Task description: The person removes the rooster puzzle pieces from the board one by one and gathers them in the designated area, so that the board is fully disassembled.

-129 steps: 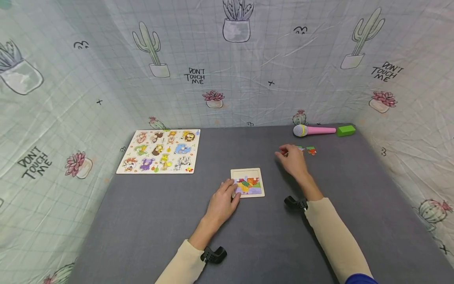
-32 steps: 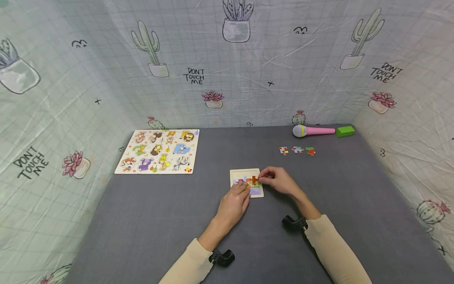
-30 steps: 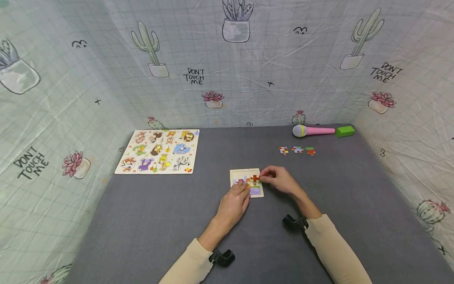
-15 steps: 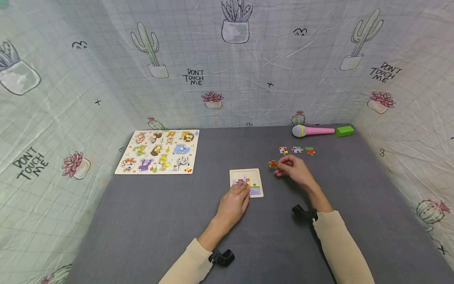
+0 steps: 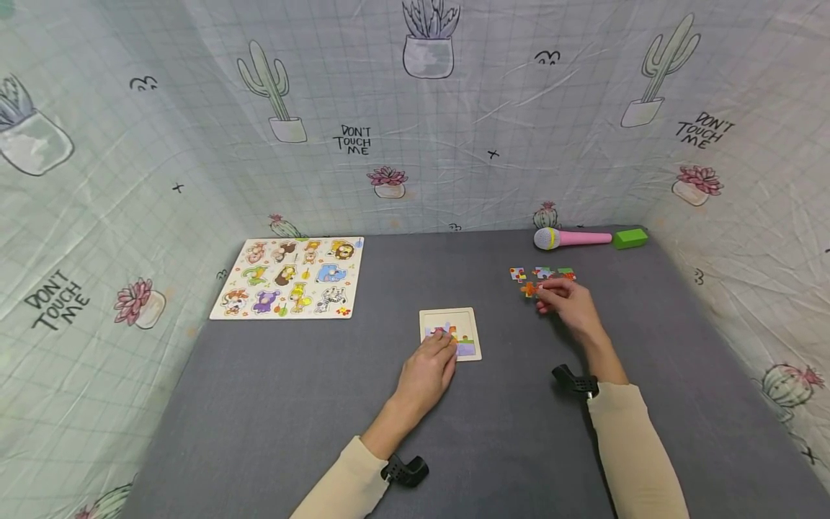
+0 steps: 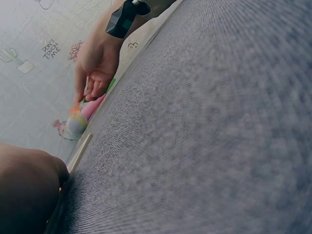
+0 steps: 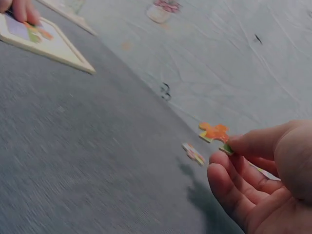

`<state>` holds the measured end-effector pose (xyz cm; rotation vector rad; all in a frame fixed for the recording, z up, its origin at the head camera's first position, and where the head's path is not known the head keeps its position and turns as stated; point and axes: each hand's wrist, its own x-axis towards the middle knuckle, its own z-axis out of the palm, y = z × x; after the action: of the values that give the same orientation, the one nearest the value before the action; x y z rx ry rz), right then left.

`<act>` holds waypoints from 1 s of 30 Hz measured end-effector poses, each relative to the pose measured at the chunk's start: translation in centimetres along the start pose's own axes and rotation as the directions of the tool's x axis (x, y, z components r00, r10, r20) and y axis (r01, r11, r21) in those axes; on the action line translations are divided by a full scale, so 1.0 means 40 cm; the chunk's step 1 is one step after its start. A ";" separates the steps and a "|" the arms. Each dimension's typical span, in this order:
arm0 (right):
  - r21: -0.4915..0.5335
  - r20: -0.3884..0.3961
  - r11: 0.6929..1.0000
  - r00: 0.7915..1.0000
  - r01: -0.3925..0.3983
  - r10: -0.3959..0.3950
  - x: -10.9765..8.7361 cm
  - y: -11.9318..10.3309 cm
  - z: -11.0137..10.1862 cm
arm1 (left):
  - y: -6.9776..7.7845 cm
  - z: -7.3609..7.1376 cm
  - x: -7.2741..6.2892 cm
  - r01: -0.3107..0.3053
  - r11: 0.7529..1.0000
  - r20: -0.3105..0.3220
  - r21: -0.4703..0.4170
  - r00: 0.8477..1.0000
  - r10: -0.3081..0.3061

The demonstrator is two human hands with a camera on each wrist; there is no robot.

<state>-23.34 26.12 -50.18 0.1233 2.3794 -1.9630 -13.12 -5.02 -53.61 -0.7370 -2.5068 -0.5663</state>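
My right hand point(image 5: 567, 306) pinches an orange jigsaw piece point(image 5: 529, 289) with some green on it between thumb and fingers. In the right wrist view that piece point(image 7: 213, 132) is held up off the table, above its shadow. Three loose jigsaw pieces lie just beyond the hand: a red and yellow one point(image 5: 517, 274), a bluish one point(image 5: 543, 272), and a green and red one point(image 5: 566, 274) partly behind the fingers. My left hand point(image 5: 424, 378) rests with extended fingers on a small wooden puzzle tray point(image 5: 477, 347), covering part of its colourful pieces. The tray's upper part is bare wood.
A white animal puzzle board point(image 5: 292, 277) lies at the back left. A pink toy microphone point(image 5: 583, 238) and a green block point(image 5: 630, 239) sit at the back right, by the cactus-print cloth point(image 5: 493, 108) behind the grey table point(image 5: 506, 447).
My right hand lifted the orange piece from the tray's right side and carried it right and back to the loose pieces. Earlier, my left hand shifted from the tray's left edge further onto it.
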 end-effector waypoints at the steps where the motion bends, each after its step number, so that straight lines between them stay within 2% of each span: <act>1: -0.009 -0.017 1.000 1.000 -0.005 0.005 0.000 0.002 -0.009 | 0.000 0.000 0.000 -0.001 1.000 -0.002 0.000 1.000 0.001; 5: -0.051 -0.112 0.997 0.993 -0.049 0.043 -0.001 0.011 -0.043 | 0.000 0.000 0.000 0.003 1.000 -0.005 -0.009 1.000 -0.003; 9: -0.070 -0.215 0.993 0.974 -0.094 0.077 -0.005 0.019 -0.076 | 0.001 -0.002 0.000 0.010 1.000 0.001 -0.017 1.000 -0.010; 15: -0.091 -0.309 0.988 0.946 -0.127 0.094 -0.012 0.025 -0.108 | 0.001 -0.003 -0.001 0.014 1.000 0.002 -0.014 1.000 -0.014; 22: -0.180 -0.372 0.960 0.918 -0.214 0.135 -0.012 0.042 -0.122 | -0.001 0.000 -0.004 0.012 1.000 0.011 -0.010 1.000 -0.012; 30: -0.266 -0.384 0.946 0.921 -0.186 0.073 -0.007 0.043 -0.120 | -0.002 -0.001 -0.002 0.019 1.000 0.019 -0.018 1.000 -0.019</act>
<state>-22.86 31.16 -50.94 0.6758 2.7761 -1.6124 -13.10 -5.14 -53.65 -0.7290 -2.5312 -0.5925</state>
